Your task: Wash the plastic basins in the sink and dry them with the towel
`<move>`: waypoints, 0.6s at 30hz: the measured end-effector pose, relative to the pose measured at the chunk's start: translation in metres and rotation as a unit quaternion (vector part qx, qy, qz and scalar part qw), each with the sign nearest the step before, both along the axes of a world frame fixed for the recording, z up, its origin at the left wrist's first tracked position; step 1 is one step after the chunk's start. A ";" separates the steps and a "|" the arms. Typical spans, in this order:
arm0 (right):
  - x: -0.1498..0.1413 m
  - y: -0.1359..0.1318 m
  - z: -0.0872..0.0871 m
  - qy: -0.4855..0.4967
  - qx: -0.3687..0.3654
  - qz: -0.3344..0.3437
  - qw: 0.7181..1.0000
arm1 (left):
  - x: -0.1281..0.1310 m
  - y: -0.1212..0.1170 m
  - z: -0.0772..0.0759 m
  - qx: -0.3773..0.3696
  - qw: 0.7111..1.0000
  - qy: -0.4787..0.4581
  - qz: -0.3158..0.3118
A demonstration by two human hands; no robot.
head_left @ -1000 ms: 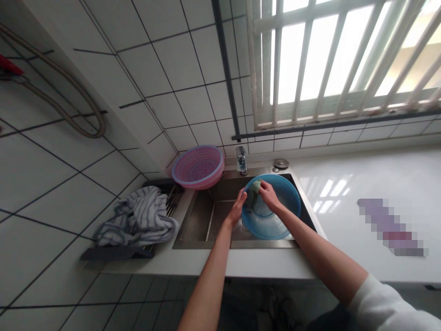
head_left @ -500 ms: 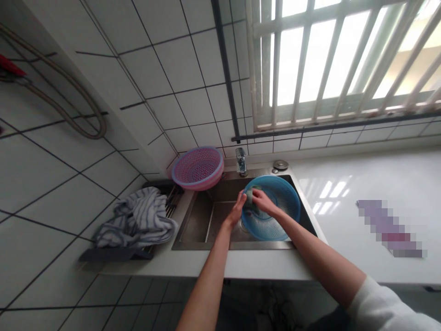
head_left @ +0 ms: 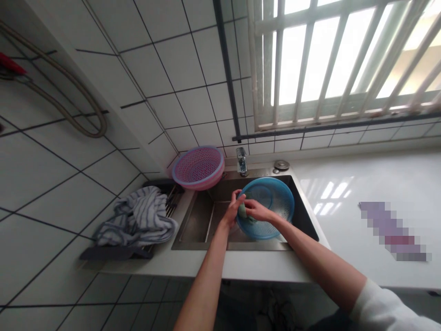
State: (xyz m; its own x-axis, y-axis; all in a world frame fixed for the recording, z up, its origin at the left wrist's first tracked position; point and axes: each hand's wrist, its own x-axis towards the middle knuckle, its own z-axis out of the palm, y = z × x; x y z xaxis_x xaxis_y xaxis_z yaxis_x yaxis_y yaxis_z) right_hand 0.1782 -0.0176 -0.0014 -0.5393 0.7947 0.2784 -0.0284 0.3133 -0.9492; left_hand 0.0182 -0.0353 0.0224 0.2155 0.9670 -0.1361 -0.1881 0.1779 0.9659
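Right hand (head_left: 257, 210) closed — sponge (head_left: 242, 210) against blue basket (head_left: 272, 202)

Left half of steel sink basin (head_left: 200, 220) open. Right half filled by blue plastic perforated colander (head_left: 272, 202). Pink plastic perforated basket (head_left: 198, 166) and chrome tap (head_left: 241, 161) crowding rear rim. Striped cloth (head_left: 138, 220) blocking left rack. White tabletop (head_left: 361, 193) right: wide passage.
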 end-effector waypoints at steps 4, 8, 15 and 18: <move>0.008 0.006 0.005 0.058 -0.023 -0.097 0.993 | 0.004 -0.003 0.002 0.040 0.999 -0.009 -0.035; 0.011 0.008 0.008 0.095 -0.045 -0.154 0.982 | 0.008 -0.002 0.001 0.049 0.998 -0.016 -0.037; -0.001 0.001 0.003 0.050 -0.041 -0.064 0.996 | 0.001 -0.001 -0.001 0.053 0.998 0.019 -0.010; 0.013 0.010 0.010 0.095 -0.042 -0.158 0.982 | 0.004 -0.002 -0.002 0.066 0.997 0.013 -0.041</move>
State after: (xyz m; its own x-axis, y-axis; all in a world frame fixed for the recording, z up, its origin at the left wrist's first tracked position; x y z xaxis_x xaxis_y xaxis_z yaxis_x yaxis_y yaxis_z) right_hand 0.1908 -0.0079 0.0082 -0.2057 0.9385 0.2772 -0.1212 0.2566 -0.9589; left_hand 0.0221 -0.0371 0.0207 0.2930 0.9560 -0.0160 -0.1526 0.0633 0.9863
